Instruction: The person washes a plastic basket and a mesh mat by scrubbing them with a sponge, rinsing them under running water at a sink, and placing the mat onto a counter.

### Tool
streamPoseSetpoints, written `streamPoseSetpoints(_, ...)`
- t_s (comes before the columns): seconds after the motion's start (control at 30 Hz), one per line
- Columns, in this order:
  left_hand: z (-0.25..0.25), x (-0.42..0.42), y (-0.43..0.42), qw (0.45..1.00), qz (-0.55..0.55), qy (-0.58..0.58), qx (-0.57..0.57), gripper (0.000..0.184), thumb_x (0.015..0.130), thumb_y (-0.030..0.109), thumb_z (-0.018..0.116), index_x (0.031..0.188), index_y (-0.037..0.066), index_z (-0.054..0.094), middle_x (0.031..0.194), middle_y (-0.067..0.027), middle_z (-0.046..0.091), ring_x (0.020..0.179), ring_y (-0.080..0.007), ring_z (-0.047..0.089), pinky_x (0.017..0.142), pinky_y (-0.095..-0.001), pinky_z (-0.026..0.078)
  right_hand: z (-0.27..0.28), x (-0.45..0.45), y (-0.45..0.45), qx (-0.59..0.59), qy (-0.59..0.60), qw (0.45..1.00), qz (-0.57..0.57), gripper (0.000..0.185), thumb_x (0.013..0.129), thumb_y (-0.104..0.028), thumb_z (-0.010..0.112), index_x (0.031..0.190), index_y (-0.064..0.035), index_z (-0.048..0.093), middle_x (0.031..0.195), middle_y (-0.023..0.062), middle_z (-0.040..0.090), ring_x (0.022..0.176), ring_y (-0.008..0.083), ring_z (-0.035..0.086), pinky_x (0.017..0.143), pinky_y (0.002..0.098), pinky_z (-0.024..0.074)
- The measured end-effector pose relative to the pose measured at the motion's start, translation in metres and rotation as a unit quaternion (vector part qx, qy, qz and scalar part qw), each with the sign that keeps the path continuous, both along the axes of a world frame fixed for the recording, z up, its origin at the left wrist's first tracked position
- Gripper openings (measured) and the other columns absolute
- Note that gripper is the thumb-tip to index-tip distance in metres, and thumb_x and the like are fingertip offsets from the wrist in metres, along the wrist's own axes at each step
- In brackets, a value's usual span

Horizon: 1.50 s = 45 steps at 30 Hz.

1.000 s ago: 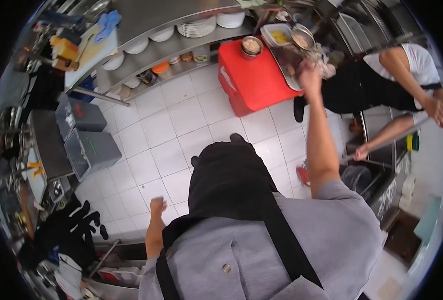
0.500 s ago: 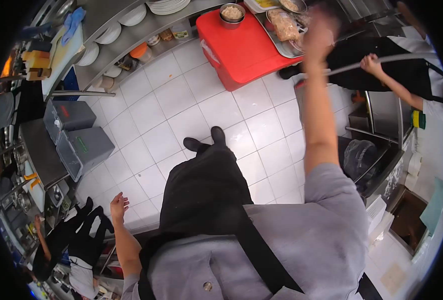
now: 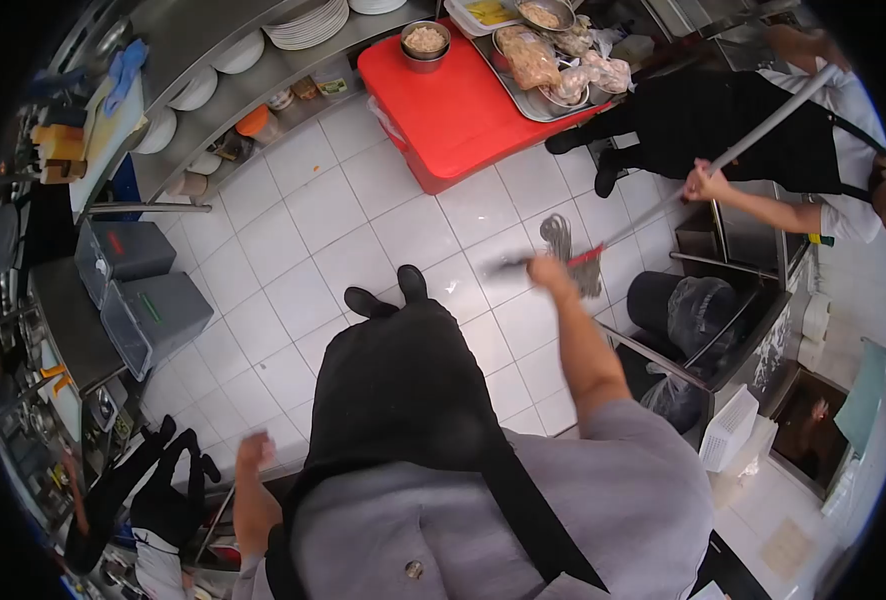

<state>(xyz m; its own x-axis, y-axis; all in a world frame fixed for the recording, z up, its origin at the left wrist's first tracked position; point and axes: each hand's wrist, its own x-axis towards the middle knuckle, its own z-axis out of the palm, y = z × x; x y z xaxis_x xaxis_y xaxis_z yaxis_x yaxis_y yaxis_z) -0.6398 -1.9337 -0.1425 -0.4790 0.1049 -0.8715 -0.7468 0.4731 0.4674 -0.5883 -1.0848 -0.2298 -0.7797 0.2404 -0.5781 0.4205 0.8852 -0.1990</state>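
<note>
My right hand (image 3: 548, 270) is held out over the tiled floor, closed around one end of a slim grey utensil (image 3: 508, 265). Motion smears the utensil, so its exact kind does not show. Just beyond that hand in the picture lies a mop's stringy head (image 3: 560, 240) with a red clamp. Low at my left side hangs my left hand (image 3: 255, 452), blurred, with no object visible in it. Its finger position is unclear.
A co-worker's hand (image 3: 705, 182) grips the mop pole at right. Ahead stands a red bin (image 3: 463, 130) bearing a metal bowl (image 3: 425, 42) and a tray (image 3: 543, 112) of bagged food. Grey bins (image 3: 163, 310) stand left, a black trash bin (image 3: 658, 305) right.
My right hand has come down from beside the food tray to over the floor, now with the utensil showing. The co-worker's mop head has come into view. My left hand has dropped slightly.
</note>
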Motion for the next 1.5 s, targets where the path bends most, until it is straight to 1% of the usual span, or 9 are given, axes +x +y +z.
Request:
streamPoseSetpoints(0.3,0.126,-0.192,0.2,0.914,-0.18,0.329,-0.158,0.038,0.097,0.019,0.052,0.131,0.003,0.057,0.092,-0.0099,0.069,0.085,-0.0169,0.064,0.079,-0.0306,0.05,0.499,-0.274,0.108,0.125,0.864,0.472,0.125,0.038,0.087,0.01,0.05,0.121,-0.0005,0.064,0.119,0.0135,0.065,0.114,0.0238,0.06,0.098,0.0324,0.0469)
streamPoseSetpoints(0.43,0.139,-0.166,0.192,0.906,-0.195,0.325,-0.188,0.039,0.098,0.02,0.053,0.134,0.004,0.055,0.09,-0.0093,0.068,0.082,-0.0156,0.063,0.08,-0.0299,0.049,0.342,-0.279,0.118,0.198,0.732,0.651,0.028,0.038,0.084,0.001,0.055,0.12,-0.0038,0.065,0.122,0.0139,0.064,0.116,0.026,0.059,0.098,0.0362,0.047)
streamPoseSetpoints(0.57,0.093,-0.081,0.076,0.938,-0.206,0.193,-0.204,0.036,0.097,0.021,0.051,0.126,0.003,0.06,0.082,-0.0086,0.066,0.077,-0.0146,0.061,0.073,-0.0306,0.049,-0.034,-0.121,0.051,0.053,0.035,0.998,0.004,0.039,0.082,-0.008,0.059,0.12,-0.0071,0.066,0.125,0.0143,0.063,0.118,0.0282,0.059,0.098,0.04,0.047)
streamPoseSetpoints(0.63,0.07,-0.007,-0.01,0.831,-0.394,0.229,-0.32,0.024,0.092,0.019,0.051,0.103,0.003,0.064,0.077,-0.0069,0.064,0.074,-0.0186,0.063,0.07,-0.0336,0.051,-0.11,0.035,-0.04,-0.025,-0.243,0.966,0.089,0.04,0.08,-0.013,0.062,0.12,-0.0087,0.067,0.126,0.0145,0.062,0.12,0.0293,0.058,0.098,0.0419,0.0471)
streamPoseSetpoints(0.77,0.097,0.07,0.016,0.95,0.158,-0.073,-0.261,0.017,0.089,0.019,0.054,0.088,0.006,0.064,0.07,-0.0067,0.065,0.053,-0.0173,0.06,0.044,-0.0326,0.046,0.023,0.131,-0.133,-0.167,-0.498,0.832,0.176,0.042,0.071,-0.018,0.073,0.112,-0.0112,0.071,0.126,0.0127,0.064,0.116,0.0308,0.062,0.094,0.0445,0.0494)
streamPoseSetpoints(0.93,0.009,0.029,-0.016,0.923,-0.311,0.155,-0.166,0.03,0.095,0.027,0.052,0.083,0.002,0.064,0.073,-0.0073,0.068,0.06,-0.0186,0.062,0.054,-0.0332,0.048,-0.117,0.078,-0.042,-0.104,-0.261,0.956,0.084,0.031,0.082,-0.025,0.061,0.104,-0.0078,0.072,0.111,0.0186,0.068,0.105,0.0332,0.065,0.091,0.0456,0.0497)
streamPoseSetpoints(1.03,0.028,-0.066,0.08,0.956,-0.138,0.178,-0.186,0.035,0.096,0.026,0.051,0.116,0.0,0.066,0.081,-0.0083,0.069,0.067,-0.015,0.06,0.063,-0.0316,0.049,0.066,-0.132,0.045,0.028,0.143,0.988,0.056,0.022,0.084,-0.017,0.055,0.09,0.0014,0.065,0.089,0.0237,0.068,0.085,0.0387,0.067,0.073,0.0478,0.0533)
streamPoseSetpoints(1.3,0.116,-0.139,0.168,0.918,-0.186,0.286,-0.2,0.037,0.093,0.017,0.053,0.126,0.003,0.061,0.088,-0.0111,0.071,0.076,-0.0156,0.064,0.072,-0.0301,0.05,0.502,-0.272,0.037,0.176,0.818,0.544,0.061,0.04,0.084,0.012,0.051,0.118,-0.003,0.067,0.116,0.0155,0.068,0.109,0.0254,0.066,0.095,0.0334,0.0491)
streamPoseSetpoints(1.5,0.041,-0.051,0.047,0.941,-0.22,0.156,-0.203,0.038,0.088,0.018,0.055,0.121,0.001,0.064,0.075,-0.0112,0.068,0.07,-0.0182,0.065,0.068,-0.033,0.05,0.061,-0.204,0.062,0.167,0.267,0.949,0.034,0.032,0.082,-0.006,0.057,0.111,-0.0056,0.07,0.112,0.0165,0.069,0.106,0.0275,0.067,0.091,0.0388,0.051)
